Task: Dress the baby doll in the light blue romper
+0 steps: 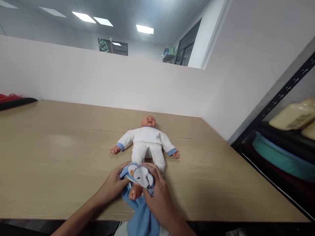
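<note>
A baby doll (147, 141) in a white suit with blue cuffs lies on its back on the wooden table (61, 154), head away from me. A blue garment (140, 209) with a white elephant patch is bunched round one of the doll's legs, and a bare foot pokes out under it. My left hand (113, 185) grips the garment's left side, fingers closed on the cloth. My right hand (157, 193) grips its right side by the patch, fingers curled on it. The rest of the blue cloth hangs over the table's near edge.
A white partition wall (98, 82) runs behind the table. A black metal shelf (278, 98) stands at the right with a teal item (280, 159) and cream bottles (292, 116). A red and black thing (12, 100) lies at the far left edge.
</note>
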{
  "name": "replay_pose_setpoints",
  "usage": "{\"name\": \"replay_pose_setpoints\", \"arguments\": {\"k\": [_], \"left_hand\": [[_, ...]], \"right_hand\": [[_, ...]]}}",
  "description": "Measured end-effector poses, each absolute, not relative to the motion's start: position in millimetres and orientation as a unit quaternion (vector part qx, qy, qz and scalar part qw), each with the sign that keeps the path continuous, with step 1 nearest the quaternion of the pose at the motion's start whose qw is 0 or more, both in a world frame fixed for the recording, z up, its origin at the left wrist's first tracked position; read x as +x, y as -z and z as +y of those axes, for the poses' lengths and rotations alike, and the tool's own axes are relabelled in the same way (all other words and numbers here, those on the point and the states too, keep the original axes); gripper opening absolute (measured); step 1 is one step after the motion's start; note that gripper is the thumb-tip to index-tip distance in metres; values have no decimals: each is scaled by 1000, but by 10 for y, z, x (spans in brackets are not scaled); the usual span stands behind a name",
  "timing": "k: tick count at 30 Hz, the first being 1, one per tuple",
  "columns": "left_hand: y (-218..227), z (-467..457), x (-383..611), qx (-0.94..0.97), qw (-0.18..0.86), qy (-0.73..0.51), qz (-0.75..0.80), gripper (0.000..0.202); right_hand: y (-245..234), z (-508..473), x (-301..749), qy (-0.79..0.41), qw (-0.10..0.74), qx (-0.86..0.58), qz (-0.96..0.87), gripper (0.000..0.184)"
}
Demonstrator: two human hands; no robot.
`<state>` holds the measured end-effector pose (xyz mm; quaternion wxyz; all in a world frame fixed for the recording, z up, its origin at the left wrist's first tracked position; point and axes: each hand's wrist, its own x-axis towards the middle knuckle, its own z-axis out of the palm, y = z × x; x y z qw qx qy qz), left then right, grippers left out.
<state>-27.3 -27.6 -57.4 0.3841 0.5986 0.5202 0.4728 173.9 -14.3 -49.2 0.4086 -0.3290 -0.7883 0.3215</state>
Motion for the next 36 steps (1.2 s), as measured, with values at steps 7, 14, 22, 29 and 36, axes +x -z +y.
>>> {"name": "replay_pose_setpoints", "arguments": {"k": [7, 14, 22, 29, 36], "left_hand": [[459, -237, -412, 694, 391, -396, 457, 30], [248, 2, -609, 790, 349, -301, 403, 28], [259, 143, -816, 730, 449, -277, 434, 39], [457, 160, -1129, 680, 515, -306, 423, 87], [393, 146, -1225, 668, 394, -394, 494, 77]], "right_hand": [[392, 86, 1899, -348, 360, -303, -811, 50], [327, 539, 1956, -484, 286, -291, -774, 34], [64, 824, 1994, -533, 210, -199, -795, 54], [226, 764, 1921, -495, 223, -289, -788, 45], [194, 532, 1851, -359, 293, -388, -797, 50]]}}
